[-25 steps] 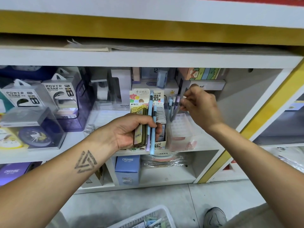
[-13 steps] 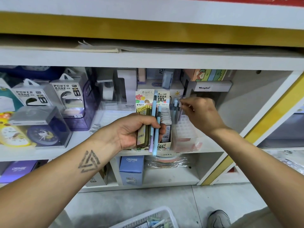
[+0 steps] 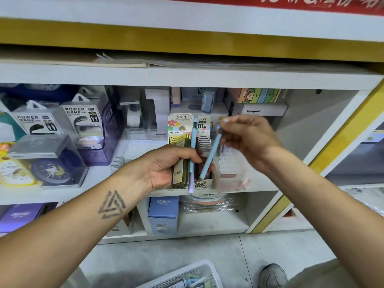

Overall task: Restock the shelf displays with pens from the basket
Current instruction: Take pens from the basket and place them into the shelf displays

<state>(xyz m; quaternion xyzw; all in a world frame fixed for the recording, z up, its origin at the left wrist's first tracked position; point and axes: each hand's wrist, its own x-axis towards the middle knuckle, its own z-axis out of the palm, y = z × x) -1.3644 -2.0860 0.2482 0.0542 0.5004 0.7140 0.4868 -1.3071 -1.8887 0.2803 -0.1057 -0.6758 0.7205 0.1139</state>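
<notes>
Left hand [image 3: 166, 167] clamped round pens [image 3: 192, 163] and dark pack. Right hand [image 3: 249, 138] pinching top of blue pen [image 3: 209, 156], drawing it from bunch. Next, likely: slot into clear holder [image 3: 230, 169] just under right hand. Basket [image 3: 209, 269] below on floor.

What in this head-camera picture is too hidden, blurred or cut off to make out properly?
- White basket: cut off by the bottom edge; most of its contents are out of frame.
- Right hand: motion-blurred, so its grip on the tilted blue pen is unclear.
- Left hand: its fingers cover the middle of the held pens.
- Pen display box: mostly hidden behind both hands.
- Red banner: cropped by the top edge and blurred.
</notes>
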